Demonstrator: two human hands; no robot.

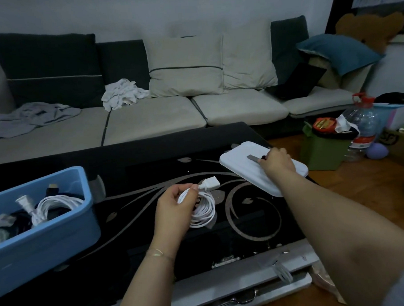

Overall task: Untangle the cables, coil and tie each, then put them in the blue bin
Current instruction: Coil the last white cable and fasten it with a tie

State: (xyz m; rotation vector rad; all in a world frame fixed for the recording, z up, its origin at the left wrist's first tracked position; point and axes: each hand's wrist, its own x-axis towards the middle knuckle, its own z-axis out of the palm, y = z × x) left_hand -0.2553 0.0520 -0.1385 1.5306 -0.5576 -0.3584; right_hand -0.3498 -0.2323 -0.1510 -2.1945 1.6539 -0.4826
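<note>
Left hand (pixel 175 206): grip closed around a coiled white cable (pixel 202 210), thumb and fingers pinching the loops just behind its white plug (pixel 210 183), held just above the black patterned counter (pixel 136 160). Right hand (pixel 276 161): fingers curled on a dark strip (pixel 254 158) lying on a white lid (pixel 243 167) at the counter's far right. Blue bin (pixel 61 230): stands at the counter's left end, well apart from the held coil, containing a tied white cable (pixel 56 204) and dark cables (pixel 52 189).

Bin (pixel 49 231) left — lid (pixel 240 162) right.
</note>
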